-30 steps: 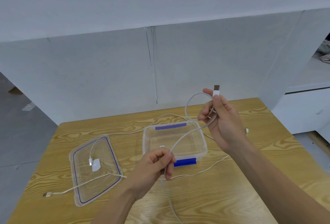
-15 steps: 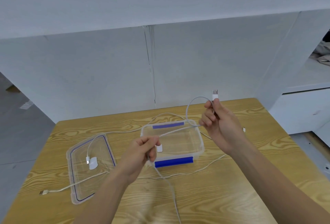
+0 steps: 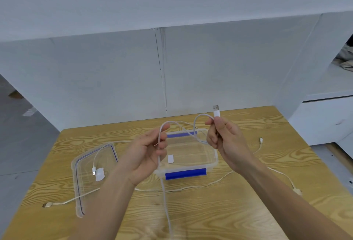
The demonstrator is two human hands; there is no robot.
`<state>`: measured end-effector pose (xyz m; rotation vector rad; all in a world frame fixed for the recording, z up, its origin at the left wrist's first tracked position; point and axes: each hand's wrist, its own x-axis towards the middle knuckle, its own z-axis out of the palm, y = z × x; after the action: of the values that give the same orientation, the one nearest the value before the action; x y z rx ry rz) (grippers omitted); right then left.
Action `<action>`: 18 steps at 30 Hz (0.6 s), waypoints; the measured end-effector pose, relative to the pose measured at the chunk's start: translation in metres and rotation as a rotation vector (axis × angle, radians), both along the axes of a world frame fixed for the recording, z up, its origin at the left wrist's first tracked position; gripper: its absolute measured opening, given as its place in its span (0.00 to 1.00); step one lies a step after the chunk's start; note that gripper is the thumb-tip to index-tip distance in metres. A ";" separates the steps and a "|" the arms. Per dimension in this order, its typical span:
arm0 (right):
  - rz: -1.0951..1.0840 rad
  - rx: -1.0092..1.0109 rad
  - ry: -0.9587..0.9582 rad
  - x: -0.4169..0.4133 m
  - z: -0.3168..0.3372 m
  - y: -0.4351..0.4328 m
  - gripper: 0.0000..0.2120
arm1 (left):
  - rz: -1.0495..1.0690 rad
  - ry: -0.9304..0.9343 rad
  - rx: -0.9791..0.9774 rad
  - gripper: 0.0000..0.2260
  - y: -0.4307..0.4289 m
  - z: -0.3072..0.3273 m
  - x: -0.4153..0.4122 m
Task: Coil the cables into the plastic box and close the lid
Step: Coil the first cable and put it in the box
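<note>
Both hands pinch 1 cable [image 3: 162,163] mid-frame: right hand [image 3: 227,138] at the plug, left hand [image 3: 147,151] nearer the open box [image 3: 214,160] below.

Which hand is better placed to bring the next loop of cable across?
Left. The left hand pinches the white cable where its slack trails down, while the right hand only anchors the plug end.

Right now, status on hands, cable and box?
Right hand and left hand gripping white USB cable, coil started. Plastic box open, lid aside under another cable.
</note>
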<state>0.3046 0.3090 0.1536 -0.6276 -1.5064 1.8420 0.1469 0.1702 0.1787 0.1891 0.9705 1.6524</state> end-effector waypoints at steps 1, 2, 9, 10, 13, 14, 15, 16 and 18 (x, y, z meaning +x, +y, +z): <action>-0.008 0.006 0.004 -0.002 -0.001 -0.002 0.17 | 0.026 0.050 0.025 0.11 0.003 0.004 0.010; -0.014 0.013 0.013 -0.005 -0.002 -0.004 0.18 | 0.054 0.131 0.028 0.11 0.006 0.007 0.020; -0.028 0.053 0.029 -0.018 -0.001 -0.020 0.17 | 0.288 0.901 -0.136 0.08 0.027 -0.001 0.064; -0.039 0.055 0.021 -0.020 -0.001 -0.022 0.16 | 0.329 0.976 -0.150 0.07 0.030 -0.003 0.067; -0.085 0.069 -0.026 -0.022 0.002 -0.026 0.16 | 0.445 1.092 -0.170 0.04 0.037 -0.006 0.073; -0.100 0.085 -0.043 -0.022 0.003 -0.027 0.17 | 0.467 1.116 -0.171 0.04 0.039 -0.006 0.076; -0.107 0.094 -0.053 -0.022 0.003 -0.028 0.18 | 0.479 1.153 -0.173 0.04 0.040 -0.007 0.077; -0.105 0.081 -0.055 -0.023 0.004 -0.030 0.18 | 0.485 1.207 -0.177 0.04 0.041 -0.009 0.079; -0.071 -0.013 -0.039 -0.023 0.004 -0.032 0.18 | 0.499 1.347 -0.171 0.04 0.041 -0.014 0.079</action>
<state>0.2815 0.2771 0.1581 -0.7179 -1.4797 1.7963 0.2262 0.2115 0.1644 1.1030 2.2838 1.7894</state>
